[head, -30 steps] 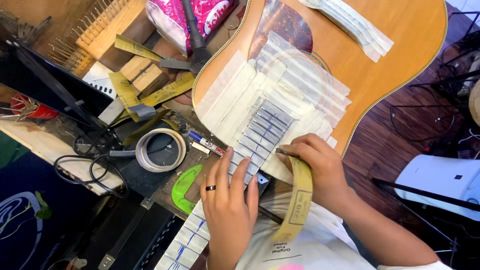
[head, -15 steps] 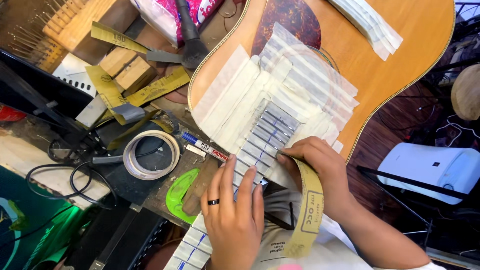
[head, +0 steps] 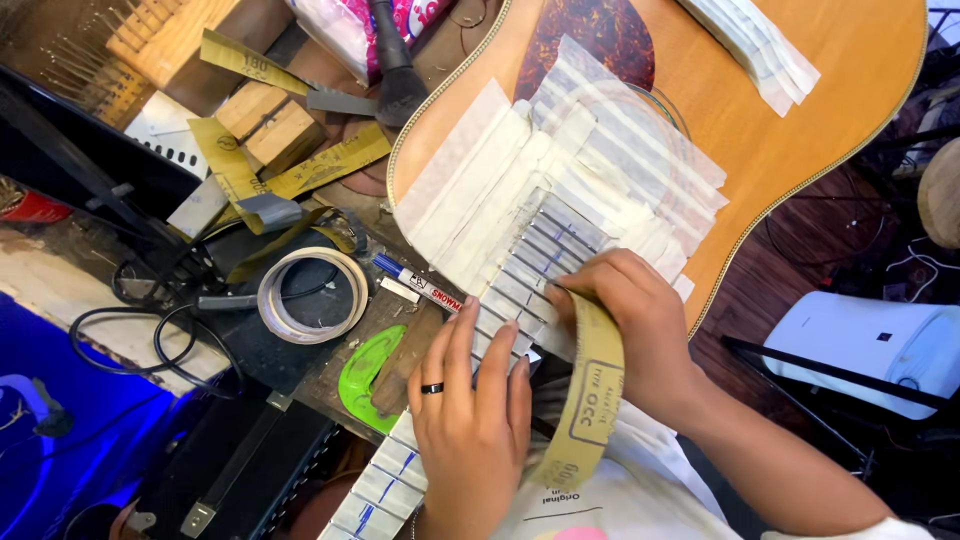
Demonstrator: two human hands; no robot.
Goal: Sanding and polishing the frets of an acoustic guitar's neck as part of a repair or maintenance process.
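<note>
My left hand (head: 470,420) lies flat and open on the taped guitar neck (head: 520,290). My right hand (head: 625,320) grips a strip of yellow sandpaper (head: 585,400) and presses it on the neck. A tape roll (head: 312,295) sits nearby.

Guitar body (head: 800,130) cut off by the top edge, upper bout out of frame. Fretboard (head: 530,270) covered partly by the left hand (head: 470,420) and right hand (head: 630,330), lower end lost past the bottom edge. Fingertips of the right hand hidden under the sandpaper strip (head: 585,400). Pink bag (head: 350,30) cropped at top. White appliance (head: 880,350) cut by the right edge, kind unclear.
</note>
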